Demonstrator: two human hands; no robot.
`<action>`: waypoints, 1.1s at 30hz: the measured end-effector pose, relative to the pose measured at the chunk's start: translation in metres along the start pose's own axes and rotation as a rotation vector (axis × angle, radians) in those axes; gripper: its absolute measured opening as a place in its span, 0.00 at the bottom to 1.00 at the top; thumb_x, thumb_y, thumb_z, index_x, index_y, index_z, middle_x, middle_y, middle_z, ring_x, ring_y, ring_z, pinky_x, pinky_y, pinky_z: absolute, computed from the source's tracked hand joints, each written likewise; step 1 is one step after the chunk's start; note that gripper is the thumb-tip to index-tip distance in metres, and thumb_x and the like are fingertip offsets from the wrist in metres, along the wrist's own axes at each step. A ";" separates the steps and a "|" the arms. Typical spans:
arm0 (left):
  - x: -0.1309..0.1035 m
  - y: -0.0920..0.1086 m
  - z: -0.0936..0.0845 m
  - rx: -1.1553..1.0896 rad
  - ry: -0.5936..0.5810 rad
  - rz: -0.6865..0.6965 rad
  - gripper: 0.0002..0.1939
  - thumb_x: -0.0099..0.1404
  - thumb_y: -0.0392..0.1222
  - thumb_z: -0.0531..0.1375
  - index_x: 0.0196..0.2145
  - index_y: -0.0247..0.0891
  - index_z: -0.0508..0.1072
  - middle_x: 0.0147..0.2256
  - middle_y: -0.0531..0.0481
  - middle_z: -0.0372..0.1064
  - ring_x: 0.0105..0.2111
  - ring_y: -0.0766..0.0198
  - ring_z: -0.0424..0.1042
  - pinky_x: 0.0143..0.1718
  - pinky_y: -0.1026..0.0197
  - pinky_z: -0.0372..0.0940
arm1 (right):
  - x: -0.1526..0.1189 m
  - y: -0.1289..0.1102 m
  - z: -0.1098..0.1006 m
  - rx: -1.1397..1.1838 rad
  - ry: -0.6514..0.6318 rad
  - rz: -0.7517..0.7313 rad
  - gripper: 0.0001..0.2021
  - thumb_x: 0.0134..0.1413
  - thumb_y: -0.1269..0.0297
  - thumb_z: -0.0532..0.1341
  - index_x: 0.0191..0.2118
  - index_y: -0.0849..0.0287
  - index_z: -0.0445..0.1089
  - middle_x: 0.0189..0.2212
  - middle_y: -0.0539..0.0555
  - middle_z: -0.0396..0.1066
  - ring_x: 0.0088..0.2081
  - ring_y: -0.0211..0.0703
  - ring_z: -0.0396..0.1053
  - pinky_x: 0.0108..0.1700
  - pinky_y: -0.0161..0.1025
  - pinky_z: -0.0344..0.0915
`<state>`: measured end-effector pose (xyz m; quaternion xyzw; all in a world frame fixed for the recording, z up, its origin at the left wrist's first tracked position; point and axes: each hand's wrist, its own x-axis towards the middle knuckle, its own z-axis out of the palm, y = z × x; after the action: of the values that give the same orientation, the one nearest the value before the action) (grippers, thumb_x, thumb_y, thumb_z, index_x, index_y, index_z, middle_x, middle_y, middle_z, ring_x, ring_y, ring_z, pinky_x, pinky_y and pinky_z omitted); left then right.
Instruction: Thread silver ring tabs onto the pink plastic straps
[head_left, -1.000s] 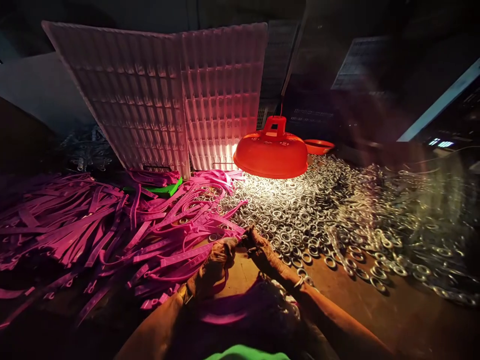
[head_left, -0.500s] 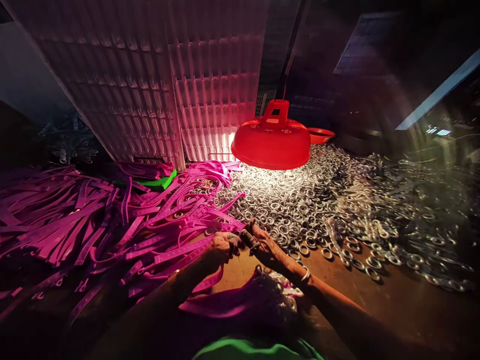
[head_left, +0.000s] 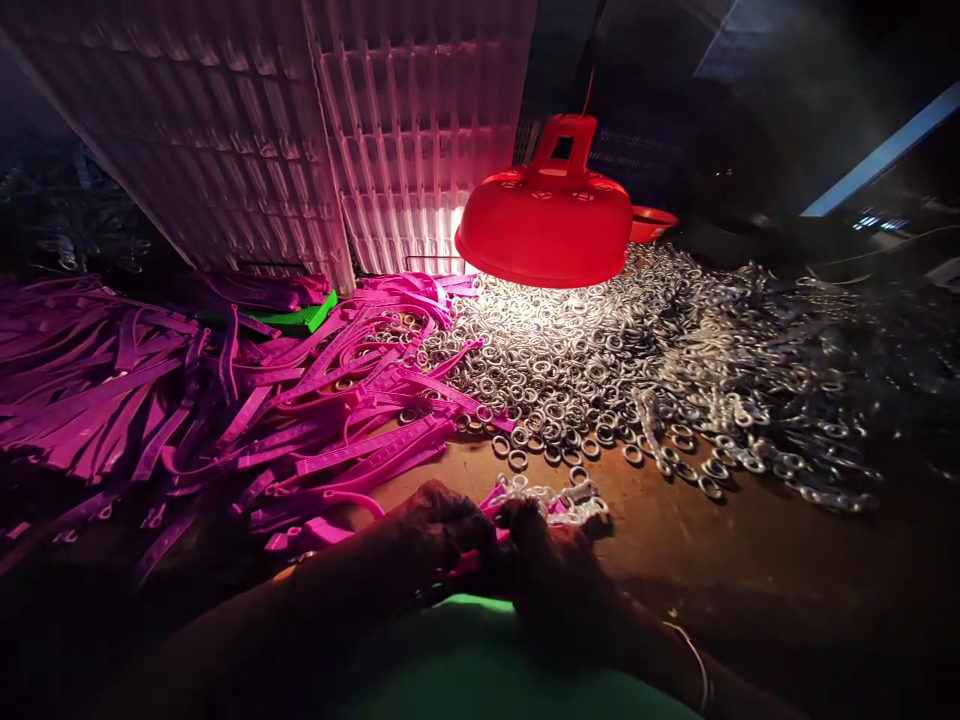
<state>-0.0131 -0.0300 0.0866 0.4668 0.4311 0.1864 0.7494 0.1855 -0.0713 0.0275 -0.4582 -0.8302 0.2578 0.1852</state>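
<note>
Close to my body at the bottom middle, my left hand (head_left: 446, 530) and my right hand (head_left: 544, 550) are together, both dark in shadow. A pink strap (head_left: 469, 562) shows between them, and their fingers are closed on it; the exact grip is hard to see. Just beyond the right hand lies a small heap of metal rings (head_left: 577, 500) with pink pieces among them. Left of my hands spreads a large pile of pink straps (head_left: 300, 440), some with small metal fittings at their ends. Ahead, loose metal rings (head_left: 570, 380) form a wide heap.
A red lamp (head_left: 544, 230) hangs low over the rings, with an orange-red bowl (head_left: 652, 222) behind it. A green tray (head_left: 311, 315) sits among the straps against a ribbed translucent panel (head_left: 405, 150). Brown tabletop (head_left: 660, 520) shows at right; green cloth covers my lap.
Both hands have come down and back from the edge of the ring heap towards my body, into shadow. The view has tipped, so the lamp and piles appear higher.
</note>
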 end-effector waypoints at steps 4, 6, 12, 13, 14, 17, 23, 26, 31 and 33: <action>-0.008 -0.015 0.012 -0.135 -0.034 0.044 0.18 0.58 0.52 0.61 0.24 0.31 0.70 0.20 0.54 0.60 0.21 0.72 0.59 0.24 0.66 0.53 | -0.002 -0.005 0.002 0.280 -0.086 0.090 0.10 0.58 0.65 0.50 0.46 0.58 0.56 0.25 0.51 0.67 0.22 0.36 0.57 0.24 0.34 0.49; -0.005 -0.024 0.012 -0.202 -0.069 0.064 0.19 0.58 0.53 0.61 0.26 0.31 0.71 0.23 0.52 0.63 0.24 0.69 0.62 0.26 0.65 0.56 | 0.003 -0.009 -0.003 0.379 -0.132 0.092 0.09 0.58 0.65 0.51 0.44 0.58 0.55 0.25 0.51 0.66 0.22 0.36 0.56 0.23 0.34 0.49; 0.004 -0.030 0.013 -0.389 -0.109 -0.013 0.19 0.55 0.51 0.64 0.22 0.30 0.68 0.20 0.53 0.60 0.21 0.72 0.58 0.24 0.66 0.53 | 0.016 -0.021 -0.018 0.433 -0.274 0.097 0.04 0.53 0.69 0.52 0.37 0.60 0.59 0.24 0.51 0.65 0.22 0.35 0.57 0.22 0.32 0.49; 0.004 -0.027 0.014 -0.380 -0.099 -0.024 0.19 0.54 0.51 0.64 0.22 0.29 0.68 0.20 0.52 0.61 0.21 0.72 0.59 0.24 0.67 0.52 | 0.018 -0.022 -0.021 0.422 -0.279 0.094 0.04 0.54 0.69 0.53 0.37 0.60 0.60 0.23 0.51 0.65 0.22 0.35 0.57 0.23 0.32 0.50; 0.005 -0.025 0.015 -0.366 -0.086 -0.033 0.20 0.54 0.51 0.64 0.22 0.29 0.69 0.20 0.51 0.62 0.21 0.71 0.60 0.23 0.66 0.52 | 0.019 -0.023 -0.023 0.411 -0.280 0.089 0.04 0.54 0.68 0.53 0.36 0.60 0.61 0.23 0.51 0.65 0.22 0.36 0.58 0.23 0.32 0.51; 0.006 -0.018 0.015 -0.321 -0.085 -0.011 0.20 0.55 0.53 0.63 0.22 0.29 0.68 0.20 0.51 0.61 0.20 0.71 0.59 0.21 0.67 0.50 | 0.023 -0.020 -0.029 0.367 -0.286 0.046 0.05 0.58 0.65 0.54 0.36 0.59 0.64 0.24 0.51 0.67 0.24 0.36 0.60 0.24 0.32 0.52; 0.003 -0.015 -0.017 0.105 0.147 0.074 0.13 0.62 0.46 0.55 0.25 0.35 0.63 0.21 0.56 0.54 0.21 0.71 0.53 0.22 0.66 0.49 | 0.026 0.003 -0.035 0.042 -0.175 -0.056 0.08 0.56 0.63 0.56 0.42 0.58 0.63 0.18 0.47 0.65 0.18 0.34 0.53 0.21 0.34 0.42; 0.002 -0.029 -0.038 0.593 0.382 0.055 0.08 0.60 0.42 0.54 0.26 0.36 0.65 0.23 0.53 0.59 0.25 0.66 0.59 0.27 0.63 0.53 | 0.030 0.013 -0.034 -0.171 -0.034 -0.144 0.11 0.50 0.62 0.59 0.40 0.59 0.63 0.17 0.47 0.63 0.17 0.35 0.52 0.22 0.35 0.38; -0.006 -0.061 -0.041 1.014 0.402 -0.007 0.11 0.62 0.39 0.48 0.27 0.37 0.67 0.30 0.45 0.68 0.32 0.60 0.65 0.34 0.60 0.55 | 0.036 0.012 -0.036 -0.267 0.029 -0.169 0.10 0.46 0.59 0.63 0.32 0.59 0.65 0.22 0.52 0.65 0.23 0.39 0.58 0.26 0.35 0.44; -0.011 -0.067 -0.034 1.050 0.363 -0.054 0.12 0.62 0.40 0.45 0.27 0.38 0.65 0.30 0.45 0.68 0.32 0.59 0.67 0.33 0.60 0.56 | 0.032 0.007 -0.037 -0.169 0.000 -0.157 0.07 0.50 0.61 0.61 0.33 0.59 0.66 0.25 0.53 0.67 0.25 0.39 0.59 0.27 0.35 0.48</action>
<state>-0.0556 -0.0526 0.0279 0.7268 0.6000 0.0047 0.3343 0.1942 -0.0316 0.0554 -0.4057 -0.8824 0.1715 0.1656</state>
